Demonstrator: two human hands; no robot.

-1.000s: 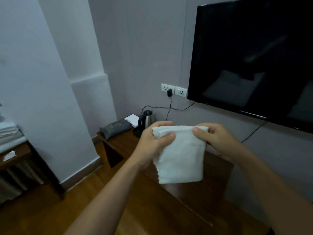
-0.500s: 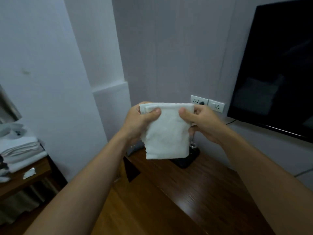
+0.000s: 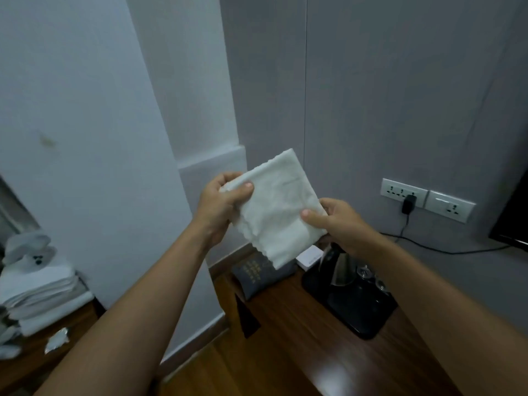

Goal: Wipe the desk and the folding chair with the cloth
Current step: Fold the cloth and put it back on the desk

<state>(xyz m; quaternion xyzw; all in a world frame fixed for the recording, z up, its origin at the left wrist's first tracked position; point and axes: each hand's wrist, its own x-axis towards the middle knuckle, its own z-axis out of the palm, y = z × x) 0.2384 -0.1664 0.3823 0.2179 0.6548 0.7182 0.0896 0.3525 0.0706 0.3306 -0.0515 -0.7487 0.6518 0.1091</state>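
Since half a second ago you have turned the cloth (image 3: 275, 208) from hanging square to tilted, one corner now up at 12 o'clock and another down at 6. Your left hand (image 3: 221, 204) pinches its 9 o'clock corner and your right hand (image 3: 337, 221) clamps its 3 o'clock edge, the two hands apart with the cloth stretched between them. It is in the air above the worktop (image 3: 300, 332), where a black tray (image 3: 351, 304) sits at 4 o'clock.
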